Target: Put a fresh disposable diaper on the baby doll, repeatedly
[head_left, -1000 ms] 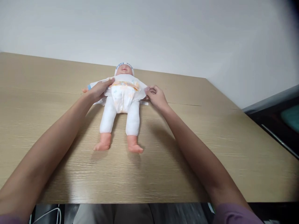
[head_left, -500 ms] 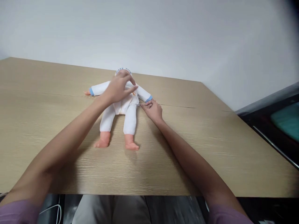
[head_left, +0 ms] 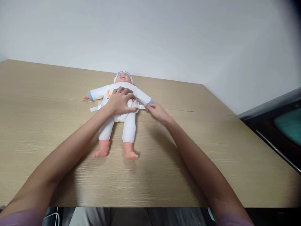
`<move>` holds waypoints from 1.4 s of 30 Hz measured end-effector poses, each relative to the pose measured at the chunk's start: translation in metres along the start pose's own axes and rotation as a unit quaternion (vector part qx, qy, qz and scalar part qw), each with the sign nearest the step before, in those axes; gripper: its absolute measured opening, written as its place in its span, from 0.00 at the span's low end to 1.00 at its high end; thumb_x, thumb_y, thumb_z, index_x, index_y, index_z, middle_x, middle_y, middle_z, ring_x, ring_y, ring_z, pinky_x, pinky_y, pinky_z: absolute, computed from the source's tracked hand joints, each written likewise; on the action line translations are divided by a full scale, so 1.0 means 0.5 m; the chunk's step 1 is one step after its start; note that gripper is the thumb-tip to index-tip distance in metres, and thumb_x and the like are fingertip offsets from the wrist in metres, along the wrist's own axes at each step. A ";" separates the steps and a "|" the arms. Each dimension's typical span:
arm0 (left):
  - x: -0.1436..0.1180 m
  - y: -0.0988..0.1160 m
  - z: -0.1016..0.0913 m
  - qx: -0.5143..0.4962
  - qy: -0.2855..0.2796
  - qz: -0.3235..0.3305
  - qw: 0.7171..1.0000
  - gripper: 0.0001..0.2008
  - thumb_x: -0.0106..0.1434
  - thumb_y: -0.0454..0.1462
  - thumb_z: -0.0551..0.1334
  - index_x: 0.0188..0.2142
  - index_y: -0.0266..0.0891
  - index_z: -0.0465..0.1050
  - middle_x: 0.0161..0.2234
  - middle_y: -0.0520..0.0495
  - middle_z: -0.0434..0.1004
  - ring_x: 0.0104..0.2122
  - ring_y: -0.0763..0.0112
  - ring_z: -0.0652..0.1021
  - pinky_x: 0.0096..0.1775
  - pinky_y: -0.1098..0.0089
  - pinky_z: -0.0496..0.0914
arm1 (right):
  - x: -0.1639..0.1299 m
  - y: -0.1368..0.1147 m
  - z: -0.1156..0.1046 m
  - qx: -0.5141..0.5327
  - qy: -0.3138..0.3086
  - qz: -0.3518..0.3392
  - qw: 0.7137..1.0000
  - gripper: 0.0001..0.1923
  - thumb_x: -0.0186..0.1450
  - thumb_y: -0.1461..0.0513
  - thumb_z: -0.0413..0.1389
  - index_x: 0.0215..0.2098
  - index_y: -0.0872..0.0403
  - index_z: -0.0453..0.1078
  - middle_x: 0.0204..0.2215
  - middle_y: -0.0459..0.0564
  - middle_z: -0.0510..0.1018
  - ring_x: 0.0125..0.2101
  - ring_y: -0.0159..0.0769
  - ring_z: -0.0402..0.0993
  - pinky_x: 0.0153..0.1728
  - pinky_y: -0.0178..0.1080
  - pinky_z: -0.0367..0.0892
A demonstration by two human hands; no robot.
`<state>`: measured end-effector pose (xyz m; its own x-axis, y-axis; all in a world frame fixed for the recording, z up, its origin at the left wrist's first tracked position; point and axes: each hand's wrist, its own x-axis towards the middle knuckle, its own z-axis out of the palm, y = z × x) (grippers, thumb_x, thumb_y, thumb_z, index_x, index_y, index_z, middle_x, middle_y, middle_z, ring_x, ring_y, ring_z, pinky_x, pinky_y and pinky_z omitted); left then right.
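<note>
A baby doll (head_left: 129, 128) in a white suit with blue cuffs and a printed cap lies on its back, feet toward me. Around its hips is a white diaper (head_left: 120, 118). My left hand (head_left: 122, 102) rests on the doll's belly with fingers spread, hiding part of the print and the diaper's front. My right hand (head_left: 156, 110) pinches the end of a white diaper tab (head_left: 141, 107) and holds it out beside the doll's hip, near its cuff. On the other side, a second tab (head_left: 95, 108) sticks out loose over the table.
The wooden table (head_left: 188, 150) has a thin seam running across it. A pale wall (head_left: 150, 37) rises behind. At the right edge stands a dark object with a greenish panel (head_left: 289, 125). My legs show below the table's front edge.
My left hand has come down from over the doll's face and chest to its belly, uncovering the face. The right hand has drawn a diaper tab outward into view.
</note>
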<state>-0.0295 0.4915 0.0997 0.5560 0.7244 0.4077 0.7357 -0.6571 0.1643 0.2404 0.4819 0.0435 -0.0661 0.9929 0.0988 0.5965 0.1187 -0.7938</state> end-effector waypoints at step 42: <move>-0.233 -0.188 -0.012 0.016 0.060 -0.250 0.966 0.18 0.75 0.49 0.59 0.52 0.40 0.77 0.59 0.28 0.79 0.65 0.36 0.71 0.67 0.40 0.63 | -0.033 -0.198 0.115 -0.086 0.111 -0.334 0.932 0.30 0.83 0.42 0.45 0.74 0.43 0.70 0.71 0.56 0.76 0.73 0.55 0.69 0.76 0.66 0.60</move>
<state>-0.1657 0.4677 0.0420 0.0805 0.9187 0.3866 0.9136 -0.2230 0.3399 0.1362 0.4542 0.0861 -0.3126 0.6704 0.6729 0.6028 0.6875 -0.4049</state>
